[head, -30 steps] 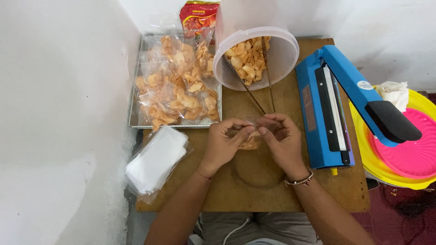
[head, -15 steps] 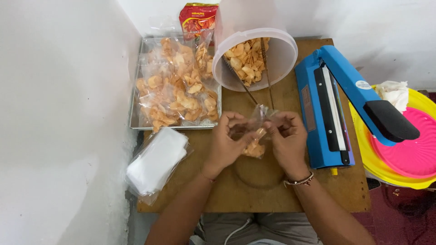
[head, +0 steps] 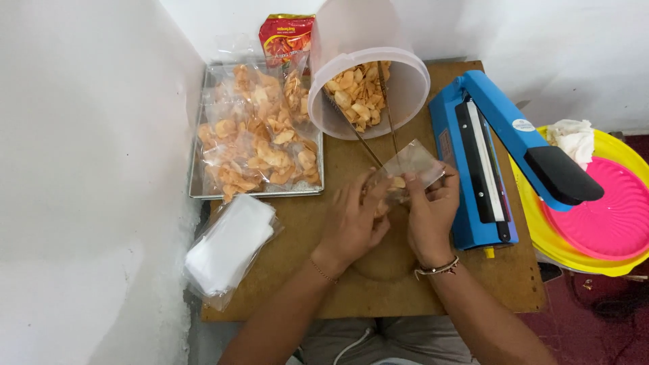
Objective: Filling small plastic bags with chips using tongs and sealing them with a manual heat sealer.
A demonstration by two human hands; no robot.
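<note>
Both hands hold a small clear plastic bag of chips [head: 407, 169] above the middle of the wooden board [head: 473, 284]. My left hand [head: 351, 220] grips its lower left side. My right hand [head: 431, 209] pinches its right side, and the bag's open top points towards the blue heat sealer [head: 497, 155] with its lid raised, just right of my right hand. Behind my hands a clear tub of chips [head: 368, 91] lies tilted, with metal tongs [head: 368, 138] sticking out of it.
A metal tray [head: 203, 182] of filled chip bags sits at the back left. A stack of empty clear bags [head: 230, 243] lies at the front left. A red snack packet [head: 287, 34] leans on the wall. Yellow and pink basins [head: 608, 216] stand at the right.
My hands lifted the small bag off the board and turned its open top up and to the right, towards the sealer.
</note>
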